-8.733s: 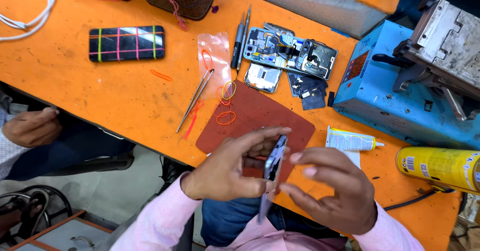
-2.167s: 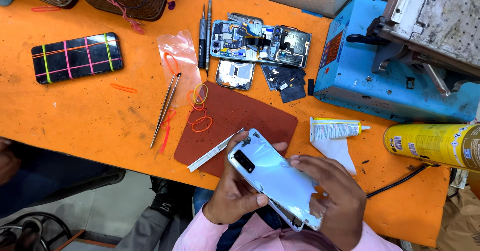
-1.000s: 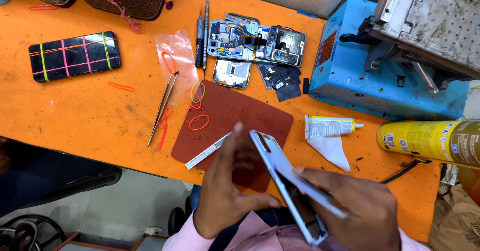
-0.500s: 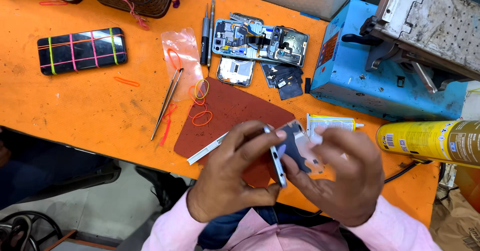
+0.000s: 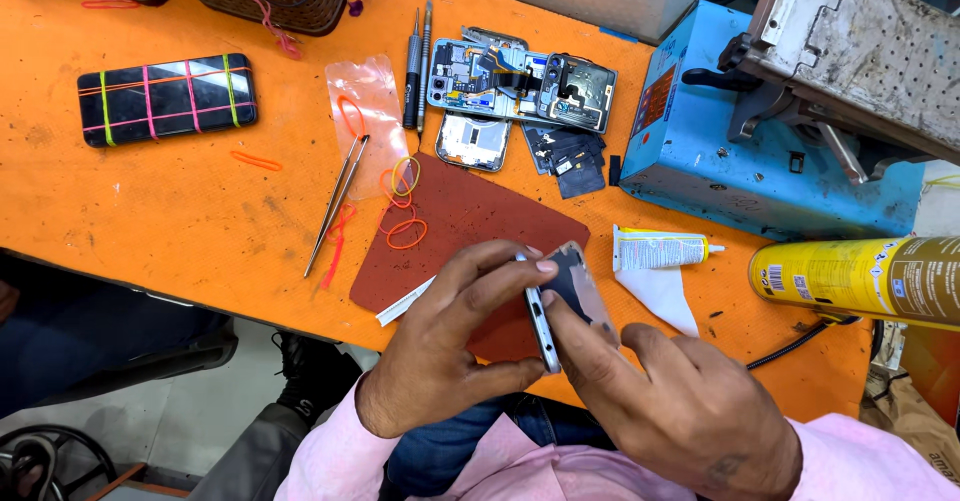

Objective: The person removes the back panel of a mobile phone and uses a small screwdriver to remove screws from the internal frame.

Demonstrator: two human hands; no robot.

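phone [image 5: 562, 296]: lower half hidden by fingers [image 5: 500, 266] | yellow can [image 5: 860, 278]: cut off right

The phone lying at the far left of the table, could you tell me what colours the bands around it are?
Pink, yellow and orange bands cross the black phone, seen in the head view.

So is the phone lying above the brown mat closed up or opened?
Opened: the phone lies on the orange table with circuit boards and cables exposed, no back cover.

Pale pink long sleeves [image 5: 330, 451] cover both arms, above dark blue jeans [image 5: 450, 451].
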